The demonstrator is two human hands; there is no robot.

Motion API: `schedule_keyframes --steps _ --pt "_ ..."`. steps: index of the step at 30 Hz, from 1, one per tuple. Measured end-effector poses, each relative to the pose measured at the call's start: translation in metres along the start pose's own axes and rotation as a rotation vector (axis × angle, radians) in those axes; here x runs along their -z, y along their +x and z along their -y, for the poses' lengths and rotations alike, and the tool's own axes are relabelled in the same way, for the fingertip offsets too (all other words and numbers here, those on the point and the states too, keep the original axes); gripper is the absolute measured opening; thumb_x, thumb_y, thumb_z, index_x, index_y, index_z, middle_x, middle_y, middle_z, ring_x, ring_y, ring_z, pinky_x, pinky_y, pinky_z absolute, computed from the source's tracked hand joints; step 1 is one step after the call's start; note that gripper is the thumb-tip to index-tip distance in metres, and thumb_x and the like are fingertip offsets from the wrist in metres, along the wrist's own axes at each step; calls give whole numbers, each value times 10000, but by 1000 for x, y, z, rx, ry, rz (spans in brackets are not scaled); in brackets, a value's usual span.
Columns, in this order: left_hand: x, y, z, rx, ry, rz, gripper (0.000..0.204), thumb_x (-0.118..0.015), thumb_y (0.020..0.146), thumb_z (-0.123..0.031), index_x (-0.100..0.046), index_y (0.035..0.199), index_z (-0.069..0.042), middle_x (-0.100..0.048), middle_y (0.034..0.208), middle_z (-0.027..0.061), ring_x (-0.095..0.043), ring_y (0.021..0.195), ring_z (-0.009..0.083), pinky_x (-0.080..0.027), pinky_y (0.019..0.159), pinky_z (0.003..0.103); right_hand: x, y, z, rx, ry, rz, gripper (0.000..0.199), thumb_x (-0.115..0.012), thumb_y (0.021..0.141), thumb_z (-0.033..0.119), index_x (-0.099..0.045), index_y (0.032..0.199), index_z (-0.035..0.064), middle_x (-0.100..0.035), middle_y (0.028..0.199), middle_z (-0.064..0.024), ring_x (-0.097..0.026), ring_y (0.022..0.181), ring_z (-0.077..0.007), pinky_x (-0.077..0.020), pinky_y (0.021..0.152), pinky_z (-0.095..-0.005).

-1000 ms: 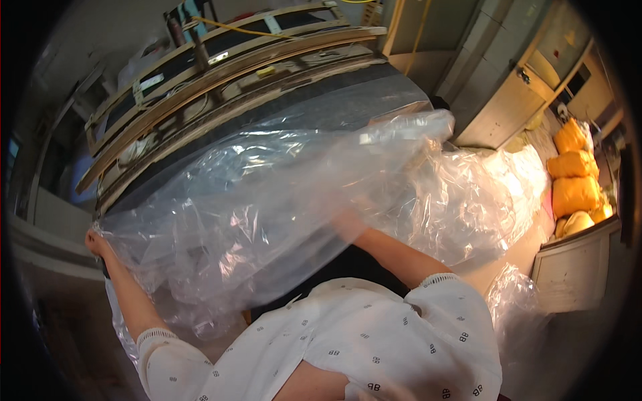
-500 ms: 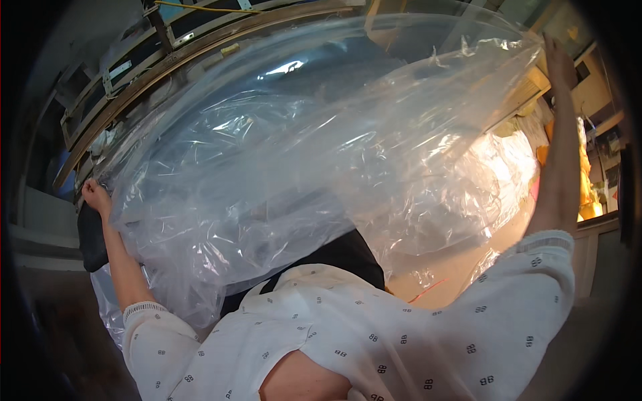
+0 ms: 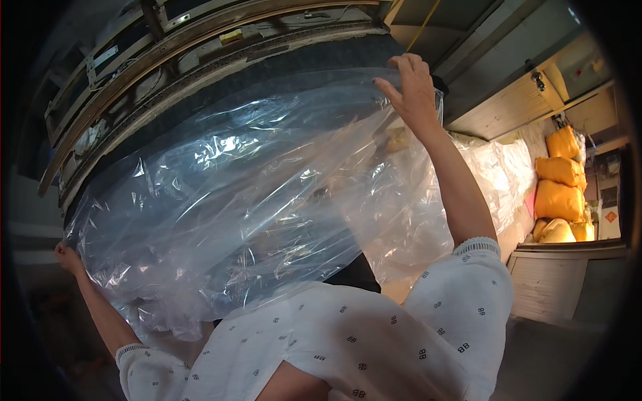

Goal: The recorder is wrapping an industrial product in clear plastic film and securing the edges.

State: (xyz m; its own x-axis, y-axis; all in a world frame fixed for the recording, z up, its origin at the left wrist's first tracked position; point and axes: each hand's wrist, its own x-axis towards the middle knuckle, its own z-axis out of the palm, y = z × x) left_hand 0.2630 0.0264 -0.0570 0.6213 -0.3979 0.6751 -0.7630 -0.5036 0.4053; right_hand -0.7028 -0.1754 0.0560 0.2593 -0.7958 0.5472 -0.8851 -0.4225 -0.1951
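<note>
A large sheet of clear plastic film (image 3: 221, 200) is spread in front of me, wrinkled and shiny, over a dark surface (image 3: 314, 67). Its near side hangs in bunched folds by my body. At the far left, the closed fingers of my left hand (image 3: 68, 258) grip the film's edge. My right hand (image 3: 413, 93) is at the film's far right corner, thumb and fingers apart; its palm side is hidden, and the film lies against or just under it.
Long wooden rails (image 3: 140, 77) with metal fittings run along the far side. A small yellow block (image 3: 231, 36) sits between them. More crumpled plastic (image 3: 495, 167) lies at the right. Beyond it, stacked orange bundles (image 3: 559, 200) stand near a pale cabinet (image 3: 548, 284).
My right hand has come in from the far right toward the middle and opened. My left hand moved down and left. The billowing film has settled lower, baring the dark surface's far edge.
</note>
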Motion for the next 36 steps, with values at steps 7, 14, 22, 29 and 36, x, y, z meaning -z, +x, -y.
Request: schedule_keyframes --steps 7,14,22,29,36 --pt "-6 6 25 61 7 65 371 -503 870 -308 -577 1065 -2 -604 1018 171 -572 943 304 -430 819 354 -14 33 -20 214 34 -8 141 -610 797 203 -602 817 64 -571 723 -34 -534 674 -199 -419 646 -301" --pt "16 14 22 139 87 36 405 -491 875 -334 -594 1057 14 -606 1040 171 -574 944 281 -431 819 347 -20 16 -19 -287 253 339 242 -559 861 224 -567 737 16 -503 628 6 -451 603 -55 -380 573 -225" --pt "115 8 3 597 -954 211 333 -517 887 -227 -551 1154 -32 -570 1124 69 -541 1016 206 -404 896 328 -42 12 -18 -395 272 185 212 -639 747 258 -592 772 52 -586 675 -60 -550 615 -163 -426 587 -289" --pt "180 -9 55 463 -1042 561 356 -544 882 -209 -503 1190 -35 -546 1158 81 -505 1086 207 -387 933 320 -40 48 -43 -313 495 535 144 -663 727 183 -607 763 56 -581 724 -6 -526 682 -97 -423 634 -252" --pt "152 11 -9 630 -838 479 310 -542 897 -227 -531 1162 -66 -577 1099 12 -535 1022 124 -426 862 261 8 112 -63 -318 854 170 166 -633 816 197 -609 939 86 -583 881 20 -521 842 -70 -391 788 -215"
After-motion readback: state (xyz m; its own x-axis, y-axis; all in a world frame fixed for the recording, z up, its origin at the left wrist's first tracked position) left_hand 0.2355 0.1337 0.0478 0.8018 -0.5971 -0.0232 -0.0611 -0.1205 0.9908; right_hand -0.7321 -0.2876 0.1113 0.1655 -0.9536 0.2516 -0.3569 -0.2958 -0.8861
